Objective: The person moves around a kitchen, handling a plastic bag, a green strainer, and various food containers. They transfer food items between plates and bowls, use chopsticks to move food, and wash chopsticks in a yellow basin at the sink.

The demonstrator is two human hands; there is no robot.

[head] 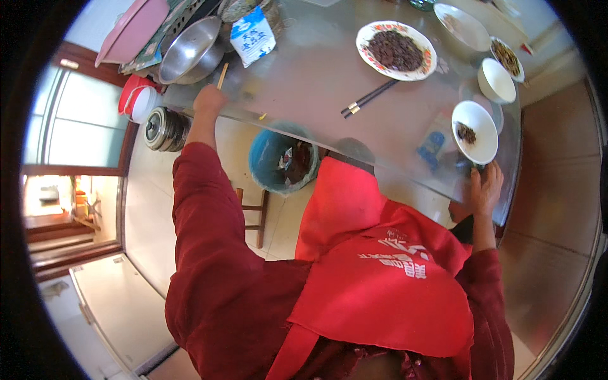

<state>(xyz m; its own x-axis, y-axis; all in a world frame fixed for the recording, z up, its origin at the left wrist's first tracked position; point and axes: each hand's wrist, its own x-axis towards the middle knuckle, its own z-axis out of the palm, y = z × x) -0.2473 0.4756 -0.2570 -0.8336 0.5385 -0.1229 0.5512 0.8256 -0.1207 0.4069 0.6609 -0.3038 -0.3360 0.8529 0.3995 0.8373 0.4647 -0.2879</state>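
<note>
My left hand [210,99] is closed around light wooden chopsticks [223,76] at the table's left front edge. They point away from me, beside a tilted stainless-steel basin [190,51]. At the right, the fingers of my right hand [487,187] meet the near side of a white bowl [483,124]. A small clump of dark food [466,133] lies in that bowl. Whether those fingers grip the bowl or only touch it is unclear. Black chopsticks [369,99] with gold-coloured bands lie near a patterned plate [363,50] of dark shredded food [395,50].
Behind the right bowl stand another white bowl [496,80], a dish of brownish strips [506,58] and a large white bowl [468,33]. A blue-and-white bag [253,35] leans at the back left. Below the glass-topped table [304,71] are a lined blue bin [260,154] and a wooden stool [262,218].
</note>
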